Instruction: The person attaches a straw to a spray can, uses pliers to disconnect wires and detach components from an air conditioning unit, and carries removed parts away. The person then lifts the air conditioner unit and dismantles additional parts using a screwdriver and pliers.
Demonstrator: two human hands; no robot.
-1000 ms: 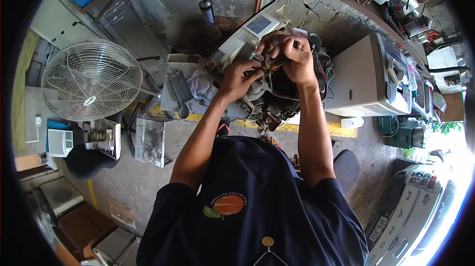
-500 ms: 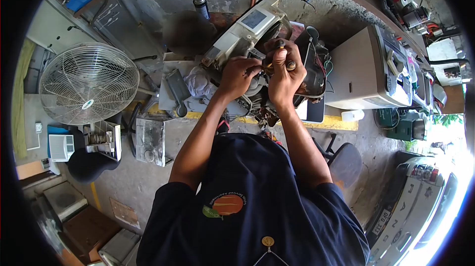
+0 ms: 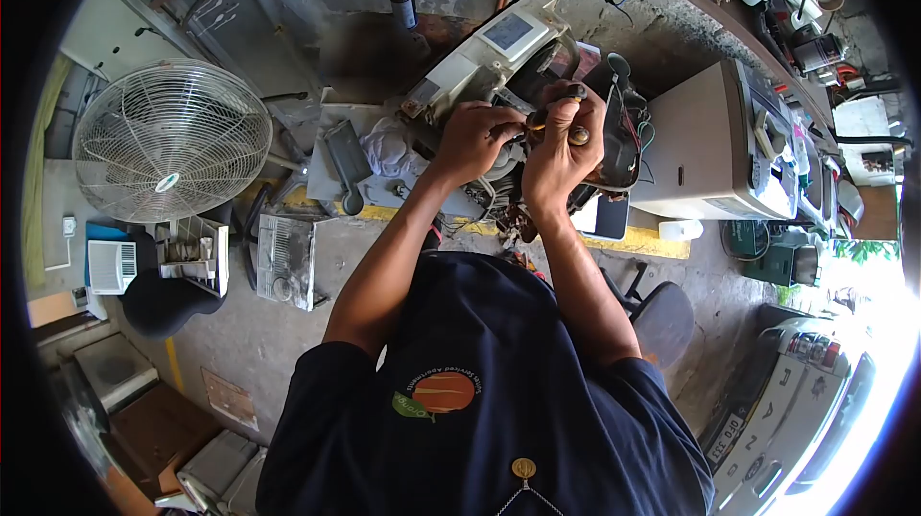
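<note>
My right hand (image 3: 564,156) is closed around a black-and-yellow-handled hand tool (image 3: 578,136). Two rounded dark ends show beside my thumb; its working end is hidden. To its left, my left hand (image 3: 470,144) has its fingers pinched together close to the tool. Whatever they hold is too small or covered to make out. Both hands are over a dirty opened machine (image 3: 489,51) with a pale casing and a grey rectangular panel, tilted on the bench. Dark parts and loose wires (image 3: 494,198) lie beneath my wrists.
A grey tray-like part (image 3: 342,169) and a white cloth (image 3: 391,152) lie left of the machine. Behind stands a spray can (image 3: 403,6). At right is a large beige appliance (image 3: 696,147); a caged fan (image 3: 173,147) stands at left, a stool (image 3: 664,324) at lower right.
The view has shifted slightly, so my hands and the bench sit a little differently in it. My right hand has turned slightly with the tool; both hands keep their grip.
</note>
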